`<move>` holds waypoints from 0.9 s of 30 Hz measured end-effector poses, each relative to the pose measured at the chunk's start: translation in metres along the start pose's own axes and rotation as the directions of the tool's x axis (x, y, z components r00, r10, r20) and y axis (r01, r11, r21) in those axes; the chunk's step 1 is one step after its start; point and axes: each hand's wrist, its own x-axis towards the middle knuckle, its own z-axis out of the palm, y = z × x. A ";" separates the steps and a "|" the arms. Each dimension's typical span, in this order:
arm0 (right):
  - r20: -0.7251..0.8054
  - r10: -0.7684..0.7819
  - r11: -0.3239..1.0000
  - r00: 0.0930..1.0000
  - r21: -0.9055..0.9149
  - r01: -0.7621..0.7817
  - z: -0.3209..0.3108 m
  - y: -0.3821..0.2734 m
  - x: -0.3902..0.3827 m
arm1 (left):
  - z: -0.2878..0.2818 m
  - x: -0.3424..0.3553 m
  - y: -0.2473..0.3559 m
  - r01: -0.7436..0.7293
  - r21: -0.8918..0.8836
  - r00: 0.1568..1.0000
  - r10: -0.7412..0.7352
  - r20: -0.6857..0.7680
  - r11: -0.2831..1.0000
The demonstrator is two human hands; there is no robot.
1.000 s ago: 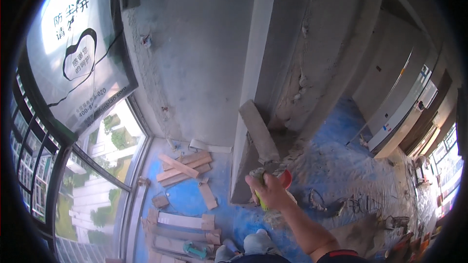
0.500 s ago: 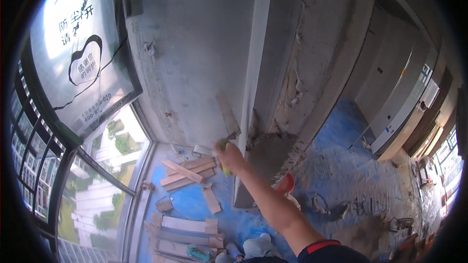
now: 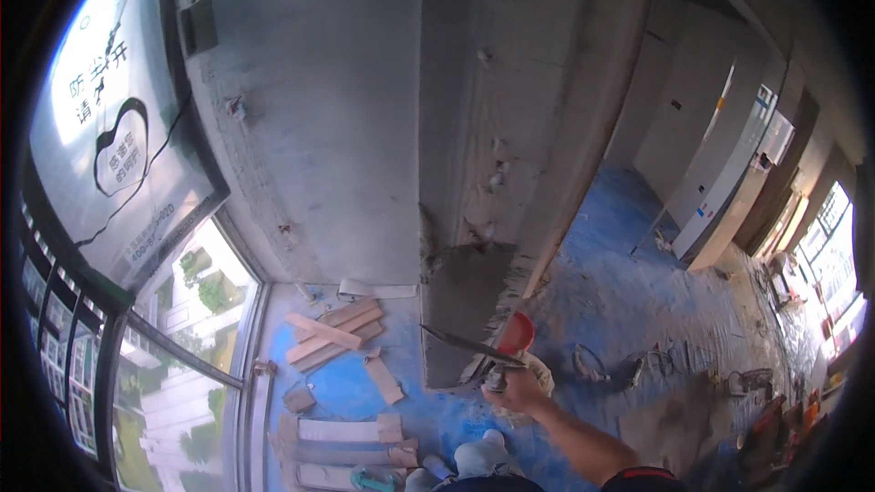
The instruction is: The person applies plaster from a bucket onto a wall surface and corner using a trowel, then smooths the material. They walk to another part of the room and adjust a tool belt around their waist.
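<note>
One hand, the right hand (image 3: 515, 392), low and right of centre, grips a trowel (image 3: 469, 346) whose blade points left beside the wet mortar patch (image 3: 465, 292) on the column (image 3: 510, 128).

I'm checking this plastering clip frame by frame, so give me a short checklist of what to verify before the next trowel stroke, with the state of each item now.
1. Grip: the right hand closes round the handle of the trowel: ok.
2. Blade position: it is held out by the lower part of the column; whether it touches the surface: cannot tell.
3. Mortar on the blade: too dark and edge-on: cannot tell.
4. Wet mortar patch at the column base, dark and fresh-looking: ok.
5. Left hand: not in view: cannot tell.
6. Footing: wood offcuts and a cable lie on the blue floor sheet nearby: not ok.
</note>
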 end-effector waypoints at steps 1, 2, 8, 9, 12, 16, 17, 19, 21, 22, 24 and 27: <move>-0.043 0.013 1.000 0.999 -0.027 -0.014 -0.013 0.004 -0.008 | 0.007 0.002 0.003 0.000 0.025 1.000 0.000 0.022 1.000; -0.047 0.064 0.993 0.997 -0.095 -0.068 -0.018 0.019 -0.017 | 0.012 0.007 0.005 -0.006 0.041 0.999 0.004 0.042 0.999; -0.078 0.126 0.986 0.989 0.120 -0.116 -0.049 0.017 -0.011 | 0.007 0.023 0.022 -0.058 0.131 0.993 0.045 0.105 0.990; -0.063 0.181 0.980 0.981 0.098 -0.175 -0.039 0.044 -0.006 | 0.003 0.021 0.022 -0.033 0.147 0.992 0.014 0.129 0.989; -0.183 -0.019 0.991 0.983 0.128 0.043 -0.047 0.061 0.027 | -0.001 0.013 0.022 0.047 0.168 0.994 -0.064 0.092 0.985; -0.179 0.190 0.950 0.965 0.282 -0.135 -0.066 0.079 0.062 | -0.012 -0.015 0.025 -0.028 0.173 0.996 0.013 0.083 0.985; -0.174 0.211 0.943 0.962 0.296 -0.153 -0.072 0.072 0.060 | -0.008 -0.026 0.032 -0.058 0.168 0.996 0.045 0.082 0.984; -0.166 0.267 0.920 0.949 0.338 -0.200 -0.068 0.091 0.053 | -0.001 -0.044 0.038 -0.114 0.158 0.991 0.101 0.088 0.981; -0.143 0.299 0.896 0.943 0.381 -0.227 -0.055 0.112 0.049 | -0.008 -0.053 0.037 -0.131 0.122 0.990 0.124 0.069 0.984; -0.133 0.314 0.885 0.940 0.400 -0.239 -0.053 0.116 0.045 | -0.012 -0.050 0.037 -0.124 0.094 0.991 0.119 0.056 0.988; -0.228 0.453 0.835 0.862 0.447 -0.320 -0.049 0.117 0.026 | -0.023 -0.053 0.026 -0.118 0.064 0.993 0.116 0.024 0.991; -0.321 0.547 0.798 0.773 0.479 -0.366 -0.060 0.083 -0.007 | -0.040 -0.055 -0.002 0.020 0.116 0.996 -0.010 -0.086 0.993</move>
